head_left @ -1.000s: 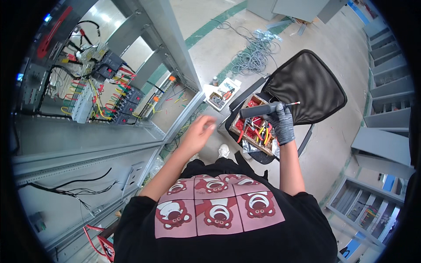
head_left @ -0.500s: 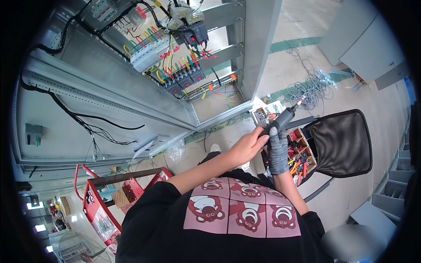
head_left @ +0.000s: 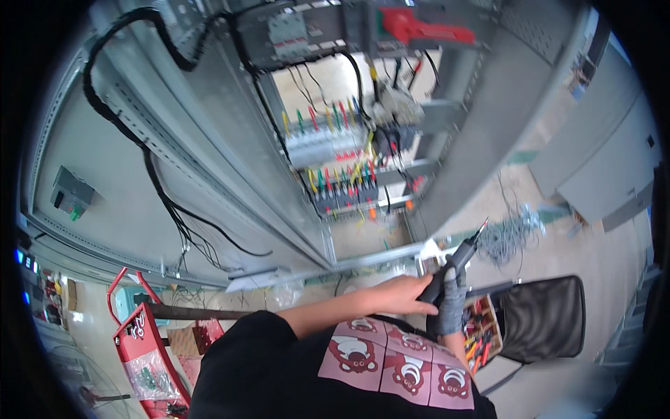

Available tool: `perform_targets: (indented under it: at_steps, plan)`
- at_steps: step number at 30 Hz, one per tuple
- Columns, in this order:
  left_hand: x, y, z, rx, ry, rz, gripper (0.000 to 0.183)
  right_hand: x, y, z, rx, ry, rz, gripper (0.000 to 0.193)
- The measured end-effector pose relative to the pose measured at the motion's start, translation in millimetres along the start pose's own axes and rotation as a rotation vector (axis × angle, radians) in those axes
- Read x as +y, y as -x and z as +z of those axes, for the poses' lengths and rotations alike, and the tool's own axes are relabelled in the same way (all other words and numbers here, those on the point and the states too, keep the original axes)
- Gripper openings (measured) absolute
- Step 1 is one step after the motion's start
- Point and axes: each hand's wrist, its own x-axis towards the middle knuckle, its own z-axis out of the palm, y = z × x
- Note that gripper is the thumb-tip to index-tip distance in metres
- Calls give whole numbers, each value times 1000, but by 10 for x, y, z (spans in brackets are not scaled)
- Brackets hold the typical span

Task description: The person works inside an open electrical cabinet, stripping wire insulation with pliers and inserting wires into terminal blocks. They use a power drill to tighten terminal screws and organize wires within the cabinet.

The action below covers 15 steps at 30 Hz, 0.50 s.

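Note:
A black pen-shaped electric screwdriver [head_left: 462, 255] points up and to the right, its slim bit ending in a reddish tip. My right hand [head_left: 452, 302], in a grey glove, is closed around its body. From the left, my bare left hand [head_left: 406, 296] grips the rear part, with the thumb along the side; some of its fingers are hidden behind the tool. Ahead stands an open grey electrical cabinet [head_left: 481, 140], holding a row of breakers [head_left: 347, 197] with yellow, green and red wires. Neither hand touches the cabinet.
A black mesh chair [head_left: 544, 318] stands at right, beside a wooden box of hand tools [head_left: 494, 335]. Coiled grey cable [head_left: 504, 243] lies on the floor beyond. Black wires [head_left: 164, 192] hang down the cabinet door at left, above a red cart [head_left: 143, 356].
The view has swung up toward the cabinet, bringing a red handle and upper breakers into sight. Both hands still hold the screwdriver, now lower in the picture.

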Motion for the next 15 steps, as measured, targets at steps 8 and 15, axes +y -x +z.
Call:
perform_targets:
  at_steps: [8,15]
  plan:
    - [-262,349,-661,28,-3,-23,45,94,-318,639,-80,33,-36,40]
    - [-321,549,-1195,581,210,10,17,-325,-471,756,-227,232,-3,28]
